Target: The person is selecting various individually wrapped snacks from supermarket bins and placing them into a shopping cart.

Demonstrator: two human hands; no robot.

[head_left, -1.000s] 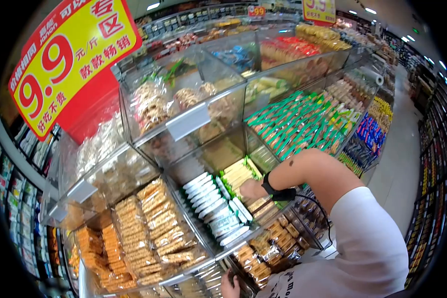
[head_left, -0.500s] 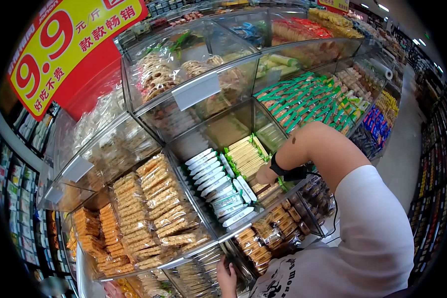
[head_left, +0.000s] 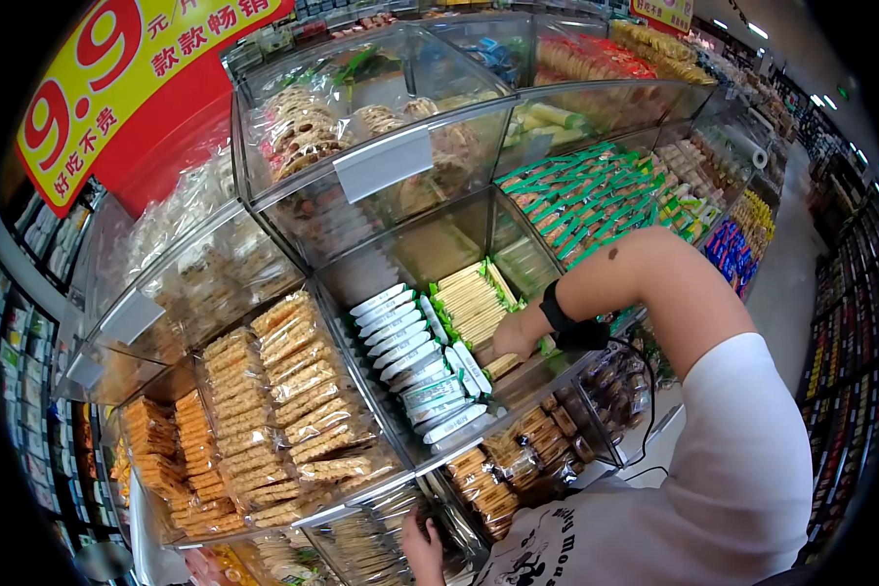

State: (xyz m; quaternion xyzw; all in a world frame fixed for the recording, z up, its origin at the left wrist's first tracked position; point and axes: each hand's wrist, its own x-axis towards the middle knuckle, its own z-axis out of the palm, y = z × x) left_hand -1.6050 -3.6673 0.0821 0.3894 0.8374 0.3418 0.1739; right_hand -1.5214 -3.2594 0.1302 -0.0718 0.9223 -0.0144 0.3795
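My right hand [head_left: 518,333], with a black band at the wrist, reaches down into a clear bin. It lies over the near end of the green-edged packs of pale sticks [head_left: 475,303]; its fingertips and anything in them are hidden. White and green packets [head_left: 397,332] are stacked just left of it in the same bin. My left hand [head_left: 422,543] rests low in the picture at the front edge of the bins, beside thin wrapped sticks [head_left: 356,550]. What its fingers hold, if anything, cannot be made out.
Clear-walled bins surround the hands: wrapped crackers [head_left: 313,400] at left, brown packs [head_left: 527,444] in front, green-striped packs [head_left: 581,200] behind. A blank label holder [head_left: 384,164] sits on an upper bin wall. A yellow and red sign [head_left: 117,78] stands upper left; an aisle [head_left: 786,234] runs along the right.
The camera view has shifted slightly, moving the bins left. My right hand has moved a little towards the back of the stick packs. My left hand stays at the front edge.
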